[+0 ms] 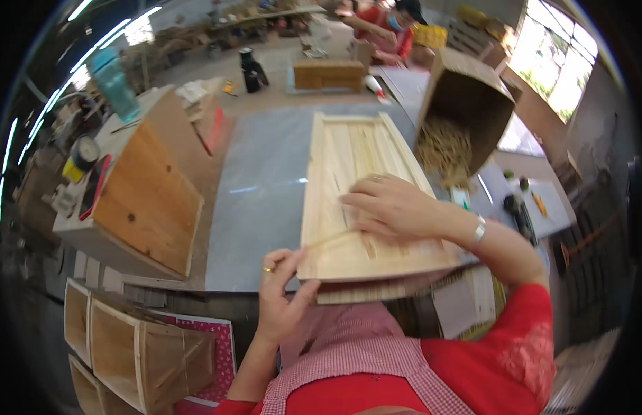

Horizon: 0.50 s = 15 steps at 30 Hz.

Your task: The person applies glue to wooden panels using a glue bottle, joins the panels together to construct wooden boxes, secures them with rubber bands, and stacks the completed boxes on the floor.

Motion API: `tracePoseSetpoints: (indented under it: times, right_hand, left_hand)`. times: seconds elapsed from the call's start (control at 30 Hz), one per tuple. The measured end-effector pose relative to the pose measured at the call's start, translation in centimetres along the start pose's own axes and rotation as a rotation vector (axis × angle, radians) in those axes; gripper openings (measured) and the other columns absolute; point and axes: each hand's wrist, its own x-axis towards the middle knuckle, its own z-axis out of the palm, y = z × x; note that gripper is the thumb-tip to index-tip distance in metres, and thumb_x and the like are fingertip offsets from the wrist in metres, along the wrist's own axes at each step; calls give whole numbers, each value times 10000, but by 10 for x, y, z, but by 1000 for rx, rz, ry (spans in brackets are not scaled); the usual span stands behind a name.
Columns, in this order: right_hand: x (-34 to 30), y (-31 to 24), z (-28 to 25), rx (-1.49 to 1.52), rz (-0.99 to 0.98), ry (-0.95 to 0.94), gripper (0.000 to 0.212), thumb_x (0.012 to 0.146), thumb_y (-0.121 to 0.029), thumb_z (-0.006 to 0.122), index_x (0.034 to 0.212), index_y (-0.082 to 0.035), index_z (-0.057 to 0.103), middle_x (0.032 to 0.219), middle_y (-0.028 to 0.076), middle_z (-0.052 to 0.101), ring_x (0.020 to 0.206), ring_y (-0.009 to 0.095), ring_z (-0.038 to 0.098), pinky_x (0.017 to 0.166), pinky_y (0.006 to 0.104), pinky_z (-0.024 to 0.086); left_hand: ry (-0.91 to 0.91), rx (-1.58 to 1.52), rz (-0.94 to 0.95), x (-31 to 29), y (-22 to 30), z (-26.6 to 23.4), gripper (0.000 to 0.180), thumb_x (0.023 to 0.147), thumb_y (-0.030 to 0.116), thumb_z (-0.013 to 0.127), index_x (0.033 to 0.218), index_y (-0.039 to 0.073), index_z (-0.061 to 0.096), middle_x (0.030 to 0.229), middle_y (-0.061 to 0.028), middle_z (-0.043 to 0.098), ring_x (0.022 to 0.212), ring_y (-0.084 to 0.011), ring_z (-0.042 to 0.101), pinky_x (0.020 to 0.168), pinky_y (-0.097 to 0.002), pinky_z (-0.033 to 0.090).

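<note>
A long pale wooden panel [342, 166] with a raised rim lies in front of me, and its near end sits over another wooden piece [362, 289]. My left hand [285, 287], with a ring on one finger, is closed at the panel's near left corner. Across the near part of the panel runs a thin tan band [329, 240] from my left fingertips toward my right hand. My right hand [393, 207] is over the middle of the panel, knuckles up. Motion blurs its fingers, and their undersides are hidden.
A tilted cardboard box [466, 90] of tan stringy bands [442, 149] stands at the right. On the left is a wooden cabinet [151, 197] with a teal bottle [115, 83] on top. Open wooden boxes [117, 346] are stacked lower left. Another person [397, 34] works at the far side.
</note>
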Motion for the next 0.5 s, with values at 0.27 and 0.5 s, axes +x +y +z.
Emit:
tracePoseSetpoints:
  times: [0.27,0.5]
  right_hand:
    - [22,12,5,260,-61,-332,185,863,-177,626,794,-8,596,790,165,628,777,377,625,693,462,497]
    - [64,108,-4,-68,155,-141,195,916,-220,603,868,-36,646,803,162,670,791,351,656,685,481,492]
  left_hand:
    - [-11,15,47,-6,-27,-5,479,850,-52,619,1325,-46,557,1379,-163,437,1235,-286,493,1065,-415,410]
    - [33,17,108,0,-27,-5,365,839,17,647,1203,-8,647,1374,-179,458,1256,-342,508,1069,-436,400]
